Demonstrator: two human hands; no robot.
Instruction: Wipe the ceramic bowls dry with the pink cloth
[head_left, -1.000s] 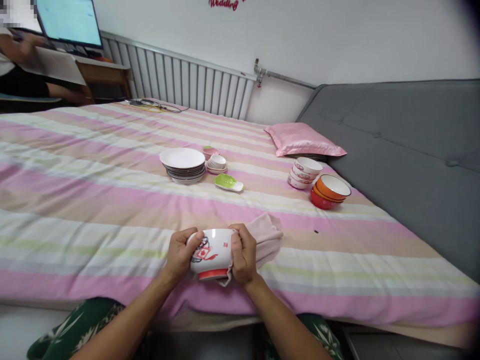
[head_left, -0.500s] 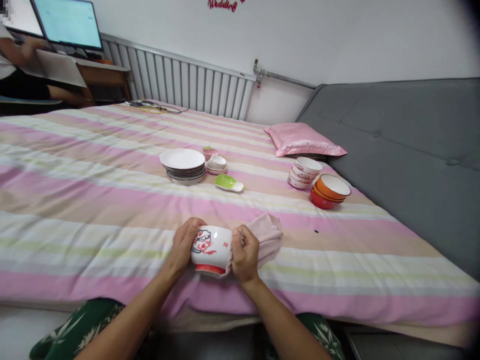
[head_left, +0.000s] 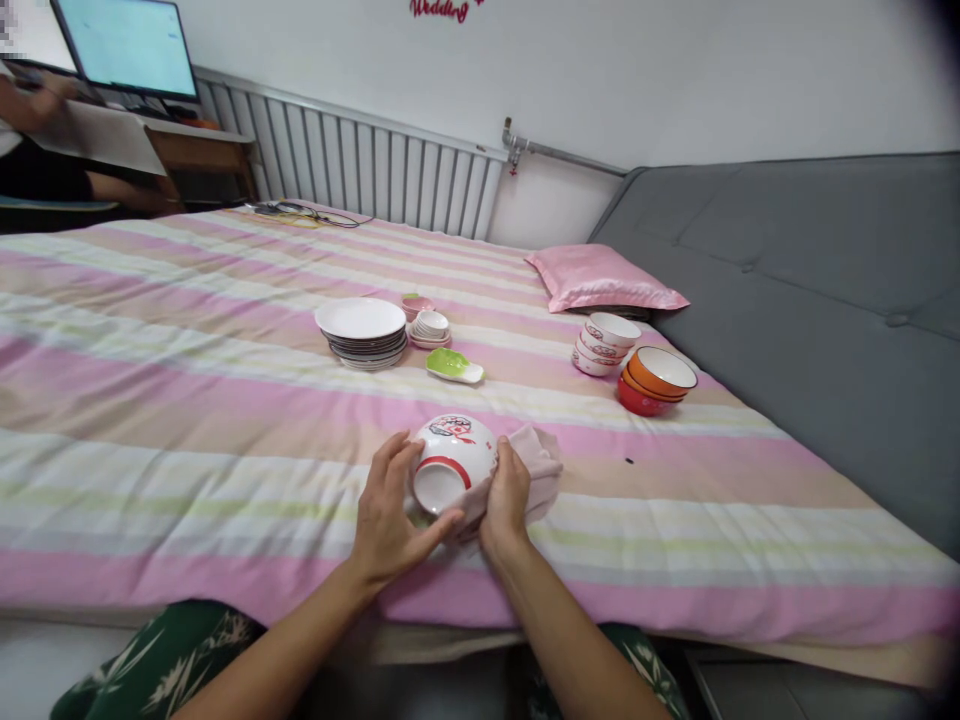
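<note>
A white bowl (head_left: 471,452) with a red ring round its foot and a red-and-black drawing is tipped over at the bed's near side, its base facing me. My left hand (head_left: 391,515) holds its left side, fingers along the wall and thumb stretched below the foot towards the cloth. On the other side, my right hand (head_left: 506,498) grips a pale pink cloth (head_left: 541,465) and presses it to the bowl's wall. Part of the cloth trails out behind that hand. The bowl's mouth is turned away and hidden.
Beyond my hands stand a stack of plates (head_left: 361,320), small white dishes (head_left: 431,325) and a green-and-white dish (head_left: 454,366). To the right are stacked white bowls (head_left: 598,352), orange and red bowls (head_left: 651,385) and a pink pillow (head_left: 604,278). A person (head_left: 45,130) sits at a desk far left.
The bowl has tilted from nearly upright so its base now faces me. My left hand has shifted from its upper side to lower down, thumb spread. My right hand stays at the cloth.
</note>
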